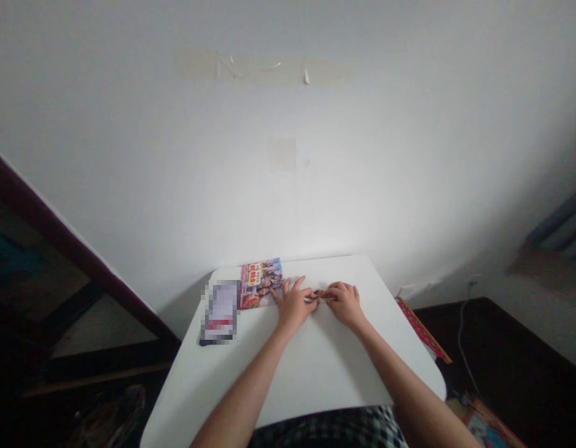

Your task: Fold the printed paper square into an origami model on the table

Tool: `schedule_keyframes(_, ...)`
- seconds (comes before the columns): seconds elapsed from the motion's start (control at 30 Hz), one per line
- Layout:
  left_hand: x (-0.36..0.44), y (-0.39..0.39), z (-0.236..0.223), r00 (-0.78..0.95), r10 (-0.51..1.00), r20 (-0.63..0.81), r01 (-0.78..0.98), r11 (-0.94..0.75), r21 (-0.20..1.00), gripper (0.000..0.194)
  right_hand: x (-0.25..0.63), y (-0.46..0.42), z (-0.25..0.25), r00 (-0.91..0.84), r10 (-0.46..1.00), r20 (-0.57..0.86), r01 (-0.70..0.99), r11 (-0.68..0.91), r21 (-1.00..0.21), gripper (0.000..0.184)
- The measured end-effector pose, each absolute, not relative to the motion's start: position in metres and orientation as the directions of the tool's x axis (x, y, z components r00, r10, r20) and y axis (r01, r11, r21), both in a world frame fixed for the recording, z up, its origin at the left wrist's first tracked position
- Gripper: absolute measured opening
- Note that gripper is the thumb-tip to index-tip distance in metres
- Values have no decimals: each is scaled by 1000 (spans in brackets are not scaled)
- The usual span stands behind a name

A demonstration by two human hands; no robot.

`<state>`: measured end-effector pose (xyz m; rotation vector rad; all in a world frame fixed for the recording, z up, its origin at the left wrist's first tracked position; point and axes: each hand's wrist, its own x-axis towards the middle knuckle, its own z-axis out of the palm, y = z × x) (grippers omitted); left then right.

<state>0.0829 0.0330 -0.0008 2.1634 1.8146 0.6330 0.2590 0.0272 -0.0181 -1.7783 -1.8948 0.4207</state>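
Observation:
My left hand (293,305) is over the white table (316,373), with thumb and index finger pinched on one end of a small multicoloured piece (321,299) that looks like folded paper. Its other fingers spread out over the right edge of a colourful printed flyer (261,283). On the piece's other end, my right hand (346,305) is closed, fingers curled inward. The fingers cover most of the piece, so its full shape is hidden. The flyer lies flat on the table's far left part, showing people and red and yellow print.
Left of the flyer lies a pixelated, phone-like rectangle (220,314) with a dark edge. A white wall (288,205) rises behind the table. On the right, a cable (462,336) runs down to the dark floor, and a red patterned item (421,330) is beside the table.

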Motion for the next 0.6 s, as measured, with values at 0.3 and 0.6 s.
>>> schedule_keyframes(0.3, 81, 33, -2, 138, 976, 166, 867, -200, 457, 13, 264, 30, -18, -34, 995, 90, 822, 79, -564, 42)
schedule_keyframes(0.6, 80, 32, -2, 147, 974, 172, 869, -210, 449, 13, 263, 27, -14, -22, 995, 94, 803, 74, -591, 37)
